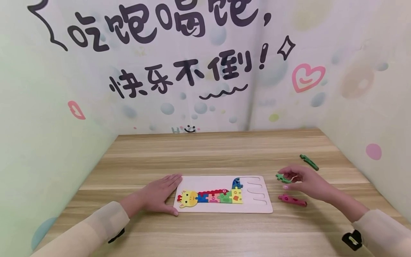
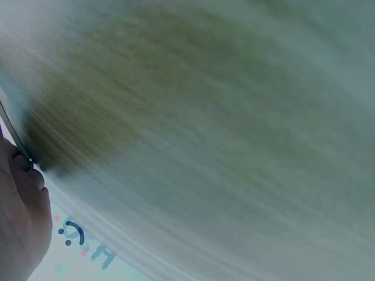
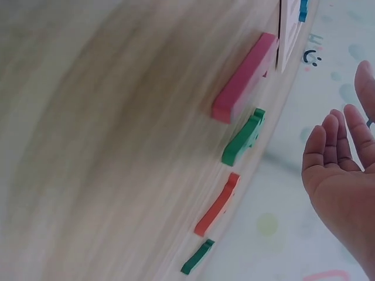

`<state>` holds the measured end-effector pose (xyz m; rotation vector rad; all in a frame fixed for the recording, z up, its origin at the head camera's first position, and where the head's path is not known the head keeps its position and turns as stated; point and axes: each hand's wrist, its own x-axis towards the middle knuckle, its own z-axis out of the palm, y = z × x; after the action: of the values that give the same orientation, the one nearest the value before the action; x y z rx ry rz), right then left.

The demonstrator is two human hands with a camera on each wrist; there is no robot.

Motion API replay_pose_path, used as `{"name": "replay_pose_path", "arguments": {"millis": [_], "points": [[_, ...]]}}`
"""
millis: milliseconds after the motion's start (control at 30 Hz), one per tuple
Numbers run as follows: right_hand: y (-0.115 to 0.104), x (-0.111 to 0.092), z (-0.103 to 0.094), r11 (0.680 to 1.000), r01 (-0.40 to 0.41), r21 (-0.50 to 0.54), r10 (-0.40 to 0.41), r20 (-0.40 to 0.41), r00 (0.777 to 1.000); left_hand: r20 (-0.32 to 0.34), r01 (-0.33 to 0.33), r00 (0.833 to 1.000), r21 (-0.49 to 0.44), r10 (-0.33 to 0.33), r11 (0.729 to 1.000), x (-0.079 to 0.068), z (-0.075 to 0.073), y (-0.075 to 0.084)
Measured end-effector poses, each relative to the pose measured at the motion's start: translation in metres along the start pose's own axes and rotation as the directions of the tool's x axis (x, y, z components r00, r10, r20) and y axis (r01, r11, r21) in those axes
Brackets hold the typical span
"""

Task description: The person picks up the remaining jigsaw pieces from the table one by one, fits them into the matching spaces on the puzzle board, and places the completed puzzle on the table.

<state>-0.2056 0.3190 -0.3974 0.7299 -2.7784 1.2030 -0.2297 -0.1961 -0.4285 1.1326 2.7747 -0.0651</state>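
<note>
A white puzzle board (image 1: 208, 182) lies on the table with a giraffe of colored pieces: a yellow head (image 1: 187, 198), a multicolored body and a blue piece (image 1: 237, 183). Outlined shapes show at the board's right. My left hand (image 1: 158, 194) rests against its left edge, fingers straight, thumb at the near corner; the left wrist view shows only part of that hand (image 2: 23, 216). Over a green puzzle piece (image 1: 282, 178), my right hand (image 1: 303, 182) hovers with thumb and fingers apart. The right wrist view shows this hand (image 3: 340, 170) holding nothing and the green piece on the tabletop.
Nearest the board's right side lies a pink-red piece (image 1: 293, 200). An orange-red piece (image 3: 217, 205) shows in the right wrist view, and a dark green piece (image 1: 309, 162) lies farther back. The wooden table (image 1: 205, 150) meets a printed wall sheet (image 1: 205, 107).
</note>
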Motion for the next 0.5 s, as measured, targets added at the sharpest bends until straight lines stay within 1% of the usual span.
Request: {"name": "replay_pose_path", "arguments": {"millis": [200,267,400,500], "points": [[0.005,-0.019,-0.005,0.999,-0.043,-0.021,0.042,-0.045,0.998,0.004,-0.002,1.000,-0.004,0.002,1.000,0.001,-0.001,0.001],[0.008,-0.024,-0.006,0.998,-0.057,-0.005,0.057,-0.061,0.997,0.003,-0.002,1.000,-0.002,0.002,1.000,0.001,-0.001,0.002],[0.014,-0.035,-0.006,0.998,-0.056,0.042,0.059,-0.080,0.995,0.002,-0.002,1.000,0.000,0.002,1.000,0.001,-0.002,0.002],[0.017,-0.041,-0.006,0.997,-0.064,0.051,0.069,-0.091,0.993,0.006,0.000,1.000,0.000,0.000,1.000,0.001,-0.002,0.002]]}}
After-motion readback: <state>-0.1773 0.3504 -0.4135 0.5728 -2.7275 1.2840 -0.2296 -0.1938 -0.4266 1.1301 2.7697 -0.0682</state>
